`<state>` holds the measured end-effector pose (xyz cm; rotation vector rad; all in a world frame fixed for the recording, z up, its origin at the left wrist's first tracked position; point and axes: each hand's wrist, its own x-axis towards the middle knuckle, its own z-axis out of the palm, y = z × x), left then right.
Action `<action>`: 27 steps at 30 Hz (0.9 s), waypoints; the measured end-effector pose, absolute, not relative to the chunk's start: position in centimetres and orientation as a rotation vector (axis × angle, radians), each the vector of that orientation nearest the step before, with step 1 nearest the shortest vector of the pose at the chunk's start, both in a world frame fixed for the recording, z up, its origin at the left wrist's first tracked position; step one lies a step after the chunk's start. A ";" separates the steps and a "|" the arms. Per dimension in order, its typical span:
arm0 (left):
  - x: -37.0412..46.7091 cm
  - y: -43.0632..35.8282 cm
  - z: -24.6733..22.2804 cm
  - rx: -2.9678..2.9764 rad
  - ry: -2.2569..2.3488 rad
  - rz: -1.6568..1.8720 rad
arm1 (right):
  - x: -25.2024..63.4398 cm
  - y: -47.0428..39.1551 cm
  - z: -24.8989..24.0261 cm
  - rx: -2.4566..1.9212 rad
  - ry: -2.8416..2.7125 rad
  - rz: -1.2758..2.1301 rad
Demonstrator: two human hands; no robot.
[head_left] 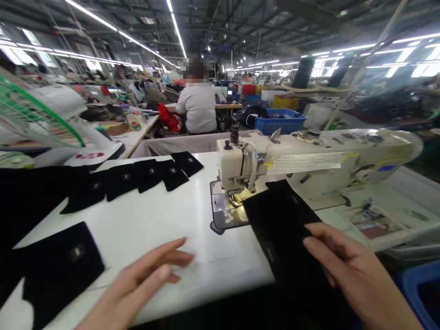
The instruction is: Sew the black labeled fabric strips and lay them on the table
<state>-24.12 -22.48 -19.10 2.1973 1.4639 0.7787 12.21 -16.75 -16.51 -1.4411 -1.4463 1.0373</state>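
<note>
My right hand (350, 270) rests flat on a black fabric piece (282, 220) that lies under the arm of a cream sewing machine (309, 160), just right of the needle plate (227, 211). My left hand (144, 284) hovers, blurred, over the white table (154, 224) with its fingers apart and nothing in it. A black labelled fabric piece (58, 270) lies to its left near the front edge.
A row of several black labelled pieces (144, 176) stretches across the back of the table. A green-guarded fan (41, 119) stands at the left. A person in a grey shirt (199, 107) sits ahead, back turned. Blue crates (280, 121) stand behind the machine.
</note>
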 end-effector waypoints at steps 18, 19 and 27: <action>-16.0 -15.7 -16.5 1.498 1.069 0.435 | 8.3 -16.7 -17.1 -1.160 -1.850 0.277; -17.1 -15.2 -16.4 1.477 1.088 0.449 | 8.8 -16.6 -17.5 -1.257 -1.784 0.324; -20.9 -8.7 -17.9 1.481 1.212 0.546 | 7.1 -18.9 -23.4 -1.489 -1.637 1.126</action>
